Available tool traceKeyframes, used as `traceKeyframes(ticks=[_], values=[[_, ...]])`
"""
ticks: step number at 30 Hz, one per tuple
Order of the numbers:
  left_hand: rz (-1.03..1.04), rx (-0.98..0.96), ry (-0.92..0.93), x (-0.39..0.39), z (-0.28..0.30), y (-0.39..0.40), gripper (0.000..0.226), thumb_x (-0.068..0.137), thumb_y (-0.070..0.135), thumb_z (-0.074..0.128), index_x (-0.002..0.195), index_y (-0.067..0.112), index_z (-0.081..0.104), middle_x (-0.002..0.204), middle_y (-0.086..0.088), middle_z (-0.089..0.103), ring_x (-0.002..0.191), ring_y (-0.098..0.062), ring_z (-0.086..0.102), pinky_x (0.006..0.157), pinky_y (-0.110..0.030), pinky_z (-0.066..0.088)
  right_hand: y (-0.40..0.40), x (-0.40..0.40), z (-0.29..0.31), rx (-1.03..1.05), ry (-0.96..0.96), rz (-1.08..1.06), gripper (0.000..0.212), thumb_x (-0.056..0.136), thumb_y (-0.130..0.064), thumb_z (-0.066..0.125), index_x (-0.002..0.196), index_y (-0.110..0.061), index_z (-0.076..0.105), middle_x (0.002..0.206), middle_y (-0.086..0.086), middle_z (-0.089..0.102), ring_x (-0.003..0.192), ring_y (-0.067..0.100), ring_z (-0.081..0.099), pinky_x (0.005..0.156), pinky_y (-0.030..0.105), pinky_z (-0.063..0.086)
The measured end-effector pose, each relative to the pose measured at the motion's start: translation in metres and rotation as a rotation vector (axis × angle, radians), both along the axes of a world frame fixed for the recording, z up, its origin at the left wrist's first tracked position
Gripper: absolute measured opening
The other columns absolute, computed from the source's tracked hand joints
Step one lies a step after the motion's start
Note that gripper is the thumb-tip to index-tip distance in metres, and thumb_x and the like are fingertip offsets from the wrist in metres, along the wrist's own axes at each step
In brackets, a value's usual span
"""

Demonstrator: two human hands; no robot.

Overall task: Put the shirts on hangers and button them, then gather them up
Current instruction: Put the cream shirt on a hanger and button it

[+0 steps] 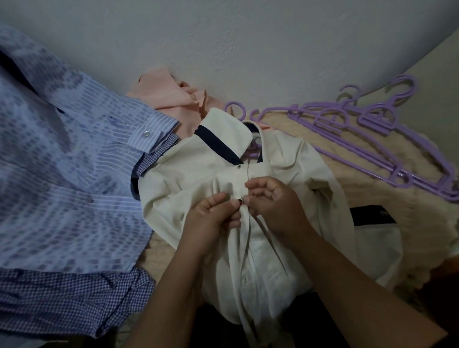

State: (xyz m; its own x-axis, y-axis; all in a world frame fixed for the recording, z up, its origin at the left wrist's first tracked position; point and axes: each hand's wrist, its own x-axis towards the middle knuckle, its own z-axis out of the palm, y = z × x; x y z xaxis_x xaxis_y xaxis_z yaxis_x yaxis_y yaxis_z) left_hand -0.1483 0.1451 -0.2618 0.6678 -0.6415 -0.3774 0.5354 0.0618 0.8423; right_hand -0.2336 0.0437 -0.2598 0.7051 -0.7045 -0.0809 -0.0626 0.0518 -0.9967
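From the head view, I am buttoning the cream shirt (275, 169), which is lying collar-away in front of me with a purple hanger (254, 151) showing inside its neck. My left hand (212, 217) is pinching the placket edge in a narrow grip; my right hand (273, 202) is pinching the opposite edge at a button (240, 200). The collar button looks done, so next I judge I must push this one through, then work downward. The shirt is resting on a fuzzy beige cover (409, 213), spare purple hangers (380, 133) lying near the plain wall (238, 28), a blue striped shirt (56, 175) and pink garment (168, 93) alongside.
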Motion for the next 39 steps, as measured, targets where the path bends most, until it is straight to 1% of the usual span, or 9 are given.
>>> traceKeyframes(ticks=[9,11,14,17,19,23,29,35,39], values=[[0.331,0.478,-0.985,-0.026,-0.022,0.033,0.055,0.08,0.015,0.073,0.127,0.024,0.046,0.122,0.017,0.045,0.08,0.009,0.056,0.066,-0.011,0.043,-0.007,-0.022,-0.023,-0.089,0.212,-0.087,0.064,0.078,-0.003,0.068,0.126,-0.034,0.041,0.118,-0.017,0.049,0.108,0.01,0.055,0.092,0.038,0.052],[0.356,0.525,-1.008,-0.031,-0.025,0.035,0.071,0.081,0.014,0.073,0.142,0.014,0.036,0.139,0.006,0.037,0.078,0.022,0.051,0.06,-0.001,0.038,-0.007,-0.025,-0.025,-0.029,0.21,-0.051,0.068,0.081,0.0,0.065,0.137,-0.023,0.036,0.122,-0.005,0.053,0.099,0.001,0.056,0.086,0.015,0.049],[0.37,0.563,-0.901,-0.028,-0.021,0.035,0.082,0.085,0.021,0.069,0.151,0.023,0.019,0.127,0.003,0.056,0.063,0.003,0.055,0.053,-0.008,0.036,-0.005,-0.026,-0.019,0.0,0.191,-0.037,0.061,0.084,0.0,0.061,0.137,-0.013,0.035,0.105,-0.002,0.063,0.08,-0.012,0.054,0.063,-0.003,0.039],[0.395,0.505,-0.823,-0.019,-0.013,0.033,0.068,0.091,0.027,0.063,0.149,0.022,0.027,0.074,0.003,0.061,0.059,-0.007,0.057,0.053,-0.009,0.039,-0.011,-0.026,-0.012,0.021,0.144,-0.093,0.055,0.084,-0.001,0.062,0.133,-0.012,0.041,0.09,-0.011,0.062,0.071,-0.013,0.058,0.06,-0.001,0.04],[0.45,0.446,-0.816,-0.011,-0.004,0.029,0.06,0.091,0.032,0.062,0.143,0.021,0.034,0.093,-0.01,0.066,0.073,-0.015,0.064,0.068,-0.019,0.049,-0.016,-0.026,-0.002,0.021,0.105,-0.108,0.048,0.084,0.0,0.063,0.127,-0.011,0.045,0.09,-0.015,0.058,0.071,-0.016,0.058,0.066,0.0,0.043],[0.453,0.367,-0.894,-0.002,0.009,0.019,0.05,0.093,0.028,0.06,0.137,0.021,0.037,0.097,-0.009,0.064,0.074,-0.002,0.061,0.073,-0.031,0.053,-0.025,-0.021,0.011,0.141,0.014,-0.052,0.052,0.083,0.002,0.064,0.122,-0.026,0.046,0.086,0.009,0.064,0.086,0.023,0.064,0.081,0.043,0.056],[0.446,0.321,-0.983,0.03,0.025,0.005,0.051,0.094,0.023,0.057,0.14,0.018,0.036,0.094,0.005,0.06,0.071,0.008,0.059,0.062,-0.003,0.042,-0.053,-0.008,0.035,0.058,0.0,-0.207,0.041,0.086,-0.001,0.062,0.117,-0.024,0.047,0.091,0.009,0.061,0.046,0.013,0.053,0.039,0.024,0.043],[0.39,0.353,-1.156,0.082,0.035,-0.032,0.048,0.095,0.017,0.053,0.14,0.015,0.036,0.09,0.015,0.056,0.079,-0.011,0.058,0.061,-0.015,0.038,-0.102,0.034,0.054,0.113,-0.15,-0.32,0.033,0.089,0.006,0.054,0.111,-0.018,0.045,0.092,0.009,0.05,0.072,0.013,0.056,0.058,0.031,0.058],[0.214,0.404,-1.177,0.11,0.023,-0.054,0.052,0.096,0.023,0.053,0.144,0.019,0.032,0.113,-0.002,0.061,0.099,-0.019,0.061,0.083,-0.032,0.048,-0.127,0.053,0.046,0.075,-0.148,-0.322,0.031,0.09,0.007,0.051,0.105,-0.019,0.045,0.093,0.012,0.052,0.078,0.014,0.058,0.065,0.026,0.056]])
